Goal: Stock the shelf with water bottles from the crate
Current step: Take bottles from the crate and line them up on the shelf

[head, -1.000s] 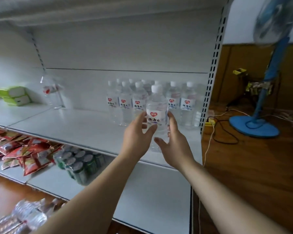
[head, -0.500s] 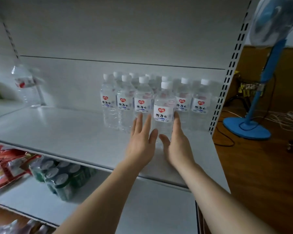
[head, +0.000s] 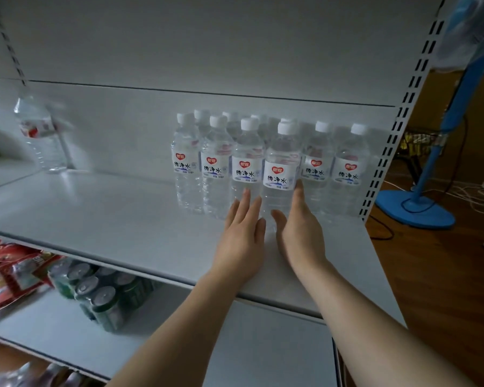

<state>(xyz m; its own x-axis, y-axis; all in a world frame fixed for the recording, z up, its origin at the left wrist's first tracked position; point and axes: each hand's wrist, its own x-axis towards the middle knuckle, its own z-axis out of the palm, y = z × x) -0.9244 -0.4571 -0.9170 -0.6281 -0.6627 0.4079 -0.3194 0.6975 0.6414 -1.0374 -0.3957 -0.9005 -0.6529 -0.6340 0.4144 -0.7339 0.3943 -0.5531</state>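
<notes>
We reach both hands to the white shelf (head: 118,219), our left hand (head: 243,236) and right hand (head: 301,233) flat and released, straight fingers flanking the base of one water bottle (head: 281,174). It stands upright, slightly ahead of the front row of bottles (head: 263,163) near the shelf's right end

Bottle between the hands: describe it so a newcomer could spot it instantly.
On the white shelf, a cluster of labelled water bottles stands at the right end by the slotted upright. The water bottle is fourth from the left in the front row, between the left hand and right hand; it alone stands forward of the row.
</notes>
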